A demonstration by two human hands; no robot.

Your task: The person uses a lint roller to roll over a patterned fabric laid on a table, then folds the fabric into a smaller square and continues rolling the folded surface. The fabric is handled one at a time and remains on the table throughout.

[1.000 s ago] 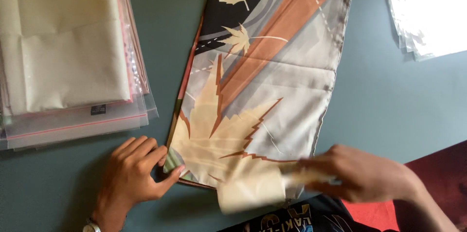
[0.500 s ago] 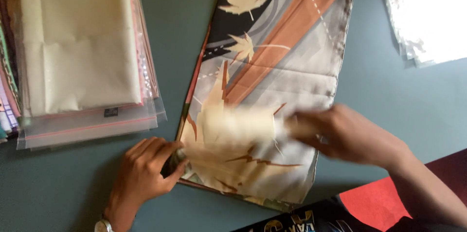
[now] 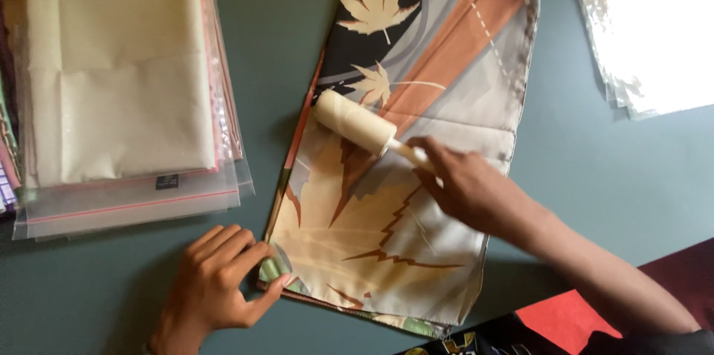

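Right hand (image 3: 465, 185) reaches in from the table's lower right corner, forearm slanting up and left, knuckles toward the camera. Its fingers (image 3: 431, 150) are curled together around the pale handle of a lint roller (image 3: 355, 123); the handle tip shows just above the thumb side. The roller's cream drum lies up and to the left of those fingers, pressed flat on the folded scarf (image 3: 416, 139), beside a small printed maple leaf.

Left hand (image 3: 219, 280) comes up from the table's near edge, wrist bent, palm down. Its fingers (image 3: 249, 254) are bunched close and the thumb curls under, pinching the scarf's near left corner against the tabletop.

The scarf lies slantwise across the middle of the teal table (image 3: 595, 169), running from the far edge toward the near edge, printed with tan leaves, an orange band, grey and black.

At the table's left edge: a stack of clear plastic bags with folded cream cloth (image 3: 123, 87). At the far right corner: loose clear plastic bags (image 3: 654, 27). A red patch (image 3: 565, 321) shows at the near right edge.
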